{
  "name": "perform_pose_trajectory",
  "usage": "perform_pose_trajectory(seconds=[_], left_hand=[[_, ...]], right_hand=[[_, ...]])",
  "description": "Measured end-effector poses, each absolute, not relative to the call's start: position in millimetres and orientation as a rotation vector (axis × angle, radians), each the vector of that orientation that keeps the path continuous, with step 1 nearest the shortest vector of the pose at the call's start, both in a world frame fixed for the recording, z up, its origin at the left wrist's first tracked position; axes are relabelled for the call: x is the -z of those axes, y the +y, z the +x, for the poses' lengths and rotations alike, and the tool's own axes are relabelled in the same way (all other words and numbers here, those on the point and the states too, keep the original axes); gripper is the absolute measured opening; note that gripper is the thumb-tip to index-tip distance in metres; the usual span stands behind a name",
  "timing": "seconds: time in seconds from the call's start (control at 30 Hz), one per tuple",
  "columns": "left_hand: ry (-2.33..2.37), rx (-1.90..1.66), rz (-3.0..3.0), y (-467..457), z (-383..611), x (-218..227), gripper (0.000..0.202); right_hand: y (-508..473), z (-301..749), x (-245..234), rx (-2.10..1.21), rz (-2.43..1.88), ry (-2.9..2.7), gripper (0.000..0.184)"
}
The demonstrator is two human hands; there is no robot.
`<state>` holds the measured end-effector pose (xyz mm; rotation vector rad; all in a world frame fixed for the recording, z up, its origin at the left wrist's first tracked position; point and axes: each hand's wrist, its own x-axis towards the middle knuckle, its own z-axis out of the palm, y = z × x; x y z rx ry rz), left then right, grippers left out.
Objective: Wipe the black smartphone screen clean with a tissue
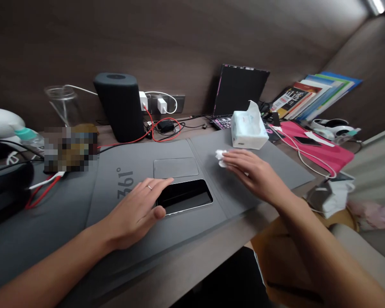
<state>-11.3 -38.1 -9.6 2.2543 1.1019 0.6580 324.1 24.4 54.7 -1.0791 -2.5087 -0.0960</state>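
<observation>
A smartphone [186, 196] with a dark screen and pale frame lies flat on the grey mat [208, 231]. My left hand [137, 209], with a ring on one finger, holds its left end, fingers at the far edge and thumb at the near edge; that end is partly hidden. Just beyond the phone lies a thin clear rectangular sheet or case [176, 167]. To the right, my right hand [248, 171] has its fingers closed on a crumpled white tissue [220, 157], low over the mat. Behind that hand stands a tissue pack [248, 130] with one tissue sticking up.
At the back are a black speaker [118, 109], chargers with tangled cables [165, 128] and an open laptop [240, 92]. Books [308, 100], headphones [335, 128] and a pink mat [324, 149] lie right. A glass jar [64, 107] stands left. The desk's front edge [192, 265] is near me.
</observation>
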Motion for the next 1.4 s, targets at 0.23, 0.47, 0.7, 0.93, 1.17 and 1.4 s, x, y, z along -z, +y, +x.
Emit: perform_pose_trajectory(seconds=[0.23,0.47,0.7,0.93,1.17,1.4], left_hand=[[1.055,-0.649,2.311,-35,-10,7,0.081],[1.08,-0.669,2.287,-35,-7,-1,0.068],[1.416,-1.032,2.153,-31,-4,-1,0.048],[1.454,-1.1,2.107,-32,-9,6,0.045],[1.396,-0.722,2.231,-32,-7,3,0.057],[1.309,-0.706,2.293,-29,-5,1,0.05]], right_hand=[[58,260,-48,-0.005,-1.038,-2.737,0.041],[101,232,-31,-0.237,-1.068,-2.889,0.057],[87,246,-44,-0.187,-0.922,-2.793,0.018],[35,266,-33,-0.266,-0.726,-2.627,0.029],[19,272,-3,-0.261,-0.69,-2.542,0.032],[18,280,-1,-0.224,-0.698,-2.529,0.035]])
